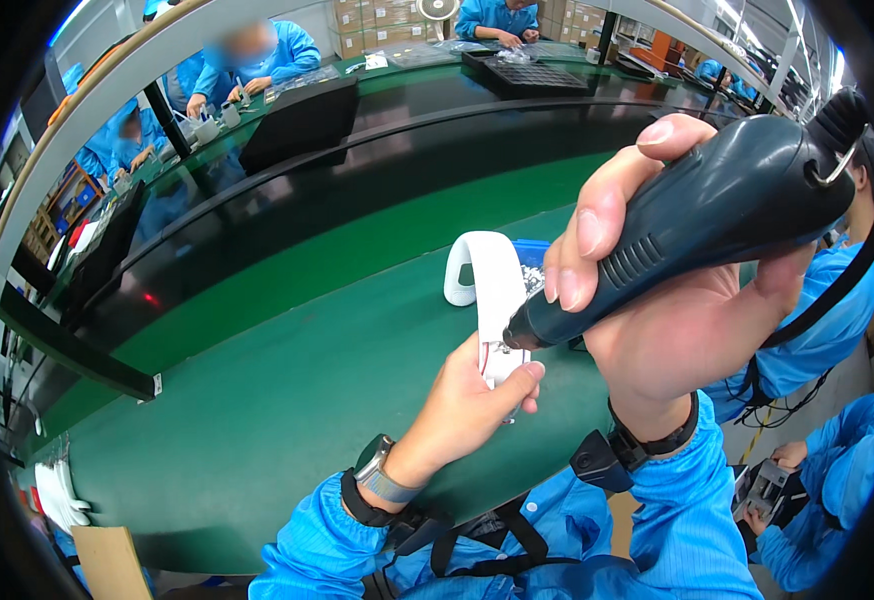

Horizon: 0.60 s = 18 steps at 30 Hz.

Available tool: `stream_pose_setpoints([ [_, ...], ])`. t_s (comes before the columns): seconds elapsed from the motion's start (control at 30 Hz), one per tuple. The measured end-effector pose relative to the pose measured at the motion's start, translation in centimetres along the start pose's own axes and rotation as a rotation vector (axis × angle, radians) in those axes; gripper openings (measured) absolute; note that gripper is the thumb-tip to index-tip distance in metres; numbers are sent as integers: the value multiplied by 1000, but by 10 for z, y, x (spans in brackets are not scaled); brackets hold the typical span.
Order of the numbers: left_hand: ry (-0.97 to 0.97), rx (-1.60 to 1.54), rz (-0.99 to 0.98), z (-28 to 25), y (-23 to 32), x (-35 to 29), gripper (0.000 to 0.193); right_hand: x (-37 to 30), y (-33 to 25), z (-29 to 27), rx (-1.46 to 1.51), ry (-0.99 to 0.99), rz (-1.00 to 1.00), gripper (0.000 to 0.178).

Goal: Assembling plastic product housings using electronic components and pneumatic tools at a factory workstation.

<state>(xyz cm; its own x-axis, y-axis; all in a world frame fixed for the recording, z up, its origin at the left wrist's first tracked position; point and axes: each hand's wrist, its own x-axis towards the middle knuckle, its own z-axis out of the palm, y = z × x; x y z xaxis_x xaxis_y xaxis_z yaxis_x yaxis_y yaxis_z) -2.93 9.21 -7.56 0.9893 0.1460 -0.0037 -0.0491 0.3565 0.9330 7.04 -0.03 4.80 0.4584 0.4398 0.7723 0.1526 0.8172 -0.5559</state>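
Observation:
My right hand (662,335) is wrapped round a dark electric screwdriver (727,190), held slanting down to the left. Its nose meets the lower end of a white curved plastic part (502,280), where small metal bits show. Whether the bit sits in a screw I cannot tell. Below that spot, my left hand (462,405) grips the white part, thumb on the near side. The part's upper end bends over into a loop. Behind it, partly hidden, a blue tray (531,250) contains many small white pieces.
A green worktop (287,430) spreads beneath my hands, with a dark conveyor (397,190) beyond. White gloves (57,490) lie at the left edge. The screwdriver's black cable (847,285) hangs at right, close to a co-worker's blue sleeve (817,325). Other people work across the line.

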Motion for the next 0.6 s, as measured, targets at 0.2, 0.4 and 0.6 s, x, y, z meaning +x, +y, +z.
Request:
stream_pose_setpoints([
  [0.2,-14,24,14,-1,0,0,29,0,2,15,-260,-76,-62,88],
  [0.4,-50,69,8,-1,-1,2,30,9,13,10,12,29,43,89],
  [0.6,-54,131,0,5,1,2,30,10,4,6,-37,-83,66,90],
])
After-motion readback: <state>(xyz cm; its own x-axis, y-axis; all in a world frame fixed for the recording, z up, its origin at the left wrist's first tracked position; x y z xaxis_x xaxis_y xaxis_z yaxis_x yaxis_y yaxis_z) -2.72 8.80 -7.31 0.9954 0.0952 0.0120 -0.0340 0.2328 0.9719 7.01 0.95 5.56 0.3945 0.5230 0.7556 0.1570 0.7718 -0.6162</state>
